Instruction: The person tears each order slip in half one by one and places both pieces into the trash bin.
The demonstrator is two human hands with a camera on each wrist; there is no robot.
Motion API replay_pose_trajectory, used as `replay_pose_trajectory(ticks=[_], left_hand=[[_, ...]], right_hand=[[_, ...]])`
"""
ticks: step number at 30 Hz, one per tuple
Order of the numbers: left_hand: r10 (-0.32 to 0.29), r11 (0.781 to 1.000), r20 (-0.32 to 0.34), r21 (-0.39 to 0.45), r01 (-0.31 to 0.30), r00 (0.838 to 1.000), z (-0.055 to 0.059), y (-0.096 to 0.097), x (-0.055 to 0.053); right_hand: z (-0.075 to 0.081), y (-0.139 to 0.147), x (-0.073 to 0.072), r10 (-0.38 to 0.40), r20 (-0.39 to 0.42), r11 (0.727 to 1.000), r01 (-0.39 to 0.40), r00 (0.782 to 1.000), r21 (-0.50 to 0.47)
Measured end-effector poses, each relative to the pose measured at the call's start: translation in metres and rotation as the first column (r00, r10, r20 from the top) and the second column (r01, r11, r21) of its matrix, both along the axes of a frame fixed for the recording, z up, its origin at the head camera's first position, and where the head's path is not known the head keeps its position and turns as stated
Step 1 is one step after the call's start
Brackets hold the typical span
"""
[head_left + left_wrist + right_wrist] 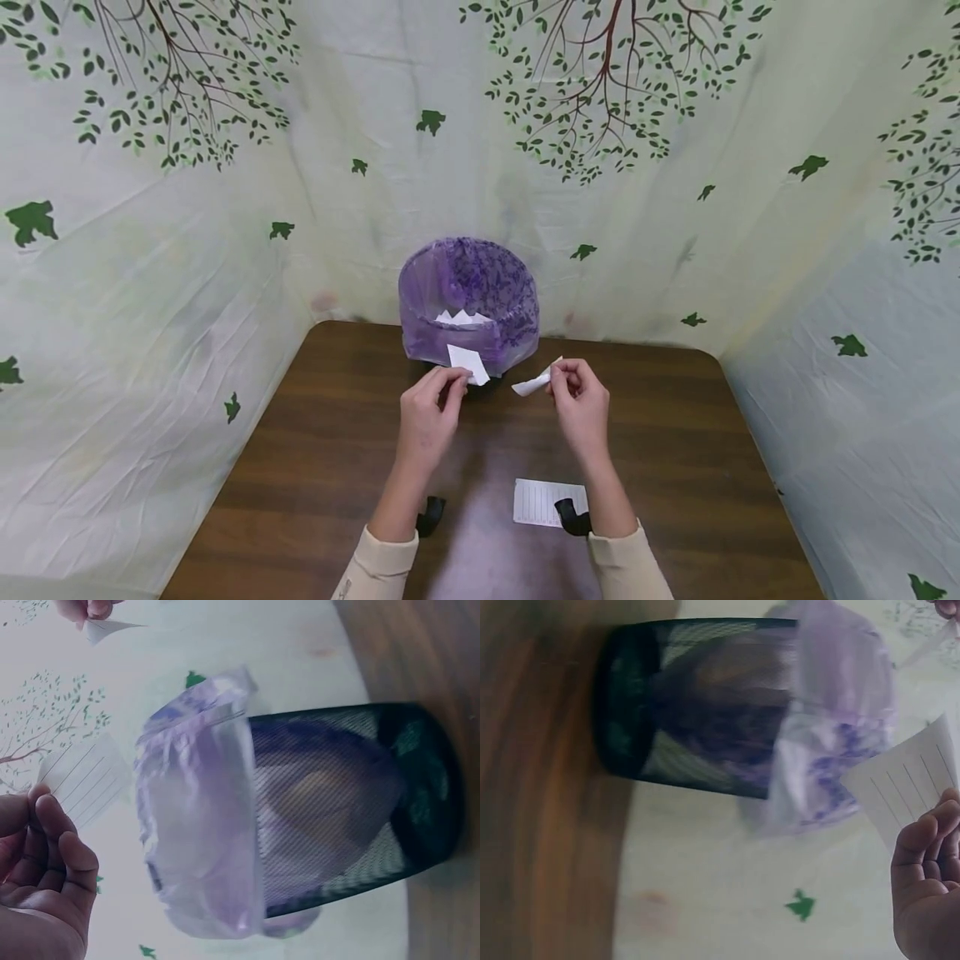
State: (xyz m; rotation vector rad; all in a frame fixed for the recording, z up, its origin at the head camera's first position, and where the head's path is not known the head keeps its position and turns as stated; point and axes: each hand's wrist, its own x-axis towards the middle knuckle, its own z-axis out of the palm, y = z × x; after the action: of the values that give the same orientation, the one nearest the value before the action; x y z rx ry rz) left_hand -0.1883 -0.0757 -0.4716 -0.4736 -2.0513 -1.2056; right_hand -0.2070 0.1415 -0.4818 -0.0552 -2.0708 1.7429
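My left hand (431, 414) pinches a piece of lined white paper (467, 362) between thumb and fingertips, in front of the bin. In my right hand (582, 407) another piece of lined paper (532, 383) is pinched, seen nearly edge-on from the head and flatter in the right wrist view (907, 780). The two pieces are apart. Behind them stands a dark mesh bin (322, 817) with a purple plastic bag (468, 275) folded over its rim. Several white paper scraps (462, 317) show inside the bag.
A lined paper sheet (536, 502) lies on the brown wooden table (300, 500) near my right wrist, partly covered by a black wrist strap (573, 518). Pale curtains (360, 208) with printed branches and leaves surround the table's back and sides.
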Motion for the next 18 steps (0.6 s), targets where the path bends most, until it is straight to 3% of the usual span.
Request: replay_pose_trajectory(ticks=[9,18], left_hand=[[0.011,1.0,-0.038,0.014,-0.01,0.999,0.025,-0.006,-0.016],[0.04,0.999,-0.046,0.01,-0.039,0.998,0.043,-0.012,-0.044]], right_hand=[[0.03,-0.004,-0.011,0.075,-0.162,0.996,-0.067,0.984,0.054],[0.056,-0.014,-0.033,0.145,-0.257,0.981,-0.106,0.955,0.162]])
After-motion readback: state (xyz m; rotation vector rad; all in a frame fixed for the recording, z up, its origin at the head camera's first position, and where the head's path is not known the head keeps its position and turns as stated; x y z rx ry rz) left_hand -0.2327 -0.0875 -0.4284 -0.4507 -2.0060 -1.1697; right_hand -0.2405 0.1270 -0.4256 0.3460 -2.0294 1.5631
